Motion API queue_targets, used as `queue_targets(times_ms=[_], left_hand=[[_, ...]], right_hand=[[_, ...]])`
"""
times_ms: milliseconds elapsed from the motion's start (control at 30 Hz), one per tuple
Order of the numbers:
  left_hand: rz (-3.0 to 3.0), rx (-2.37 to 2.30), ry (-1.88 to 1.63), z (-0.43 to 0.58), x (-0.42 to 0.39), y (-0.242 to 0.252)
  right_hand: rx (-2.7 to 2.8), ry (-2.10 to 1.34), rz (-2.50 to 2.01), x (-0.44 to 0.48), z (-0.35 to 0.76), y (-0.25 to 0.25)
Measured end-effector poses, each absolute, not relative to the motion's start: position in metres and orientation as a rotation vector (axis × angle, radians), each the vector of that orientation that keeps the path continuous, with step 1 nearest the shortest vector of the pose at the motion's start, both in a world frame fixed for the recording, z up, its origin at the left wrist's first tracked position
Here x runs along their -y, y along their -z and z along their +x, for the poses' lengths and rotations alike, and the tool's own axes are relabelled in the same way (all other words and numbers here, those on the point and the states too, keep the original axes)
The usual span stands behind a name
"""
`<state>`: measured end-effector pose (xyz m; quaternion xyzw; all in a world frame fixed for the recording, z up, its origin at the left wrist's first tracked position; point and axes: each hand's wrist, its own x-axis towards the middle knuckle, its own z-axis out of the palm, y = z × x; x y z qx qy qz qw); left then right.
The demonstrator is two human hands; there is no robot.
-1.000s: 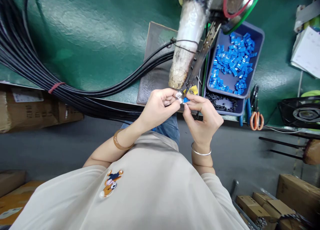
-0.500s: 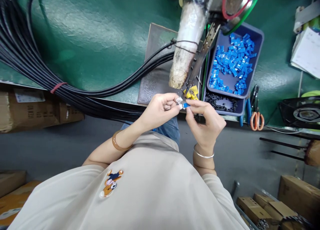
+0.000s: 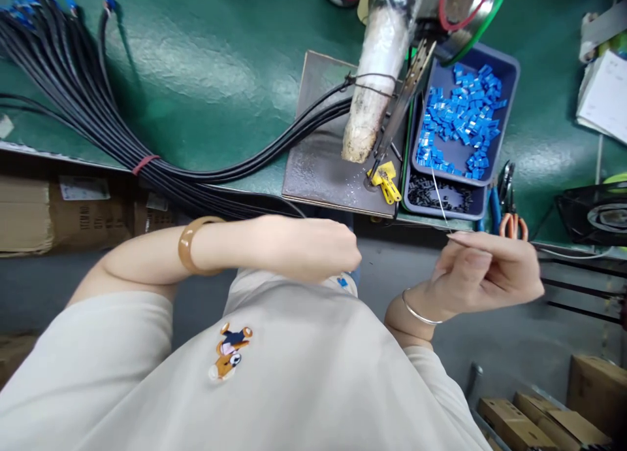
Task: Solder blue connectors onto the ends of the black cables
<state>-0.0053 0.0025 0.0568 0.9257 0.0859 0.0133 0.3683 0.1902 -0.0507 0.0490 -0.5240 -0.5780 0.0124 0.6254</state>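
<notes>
My left hand (image 3: 326, 248) is closed, with its back up and its fingers curled out of sight, in front of the bench edge. Just below it a small blue piece (image 3: 342, 282) shows; I cannot tell whether the hand holds it. My right hand (image 3: 482, 268) pinches a thin silvery wire (image 3: 439, 196) between thumb and forefinger. The wire runs up past the small parts trays. Beyond my hands, a yellow tool (image 3: 386, 182) lies on a dark board (image 3: 321, 170), under a metal arm (image 3: 404, 98) and a wrapped, scorched white tube (image 3: 367, 111).
A bundle of black cables (image 3: 196, 175) with blue ends crosses the green bench (image 3: 196, 78). Blue pieces fill an upper tray (image 3: 507, 111); black bits lie in a lower tray (image 3: 477, 209). Orange-handled scissors (image 3: 513, 225) hang near a black fan (image 3: 597, 219). Cartons (image 3: 93, 209) stand below.
My hands have parted from their shared hold on the small pieces. The left has turned over and come down; the right has moved rightward and now pinches the wire. The view has shifted slightly.
</notes>
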Motion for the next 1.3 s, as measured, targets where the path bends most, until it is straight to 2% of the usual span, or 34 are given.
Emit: queue_targets(times_ms=[67,133,300,400,733,933,1300], left_hand=[[2.544,-0.401,-0.176,-0.004,0.019,-0.063],[2.408,-0.577,-0.231,-0.004,0.033,-0.057],[1.135,-0.935,-0.721,-0.006,0.031,-0.004],[0.831,-0.935,-0.815,-0.005,0.024,0.014],[0.978,-0.987,-0.94,0.009,0.015,0.003],[1.049,-0.974,-0.997,0.011,0.012,0.004],[1.132,-1.01,-0.966,0.011,0.012,0.006]], right_hand=[[1.433,-0.014,-1.277,0.051,0.192,-0.047],[1.536,-0.051,-1.332,0.051,0.194,-0.044],[1.67,-0.261,-1.456,0.046,0.19,-0.03],[1.744,-0.332,-1.481,0.041,0.183,-0.023],[1.744,-0.467,-1.471,0.031,0.175,-0.011],[1.746,-0.314,-1.393,0.038,0.179,-0.013],[2.072,-0.094,-1.304,0.04,0.181,-0.011]])
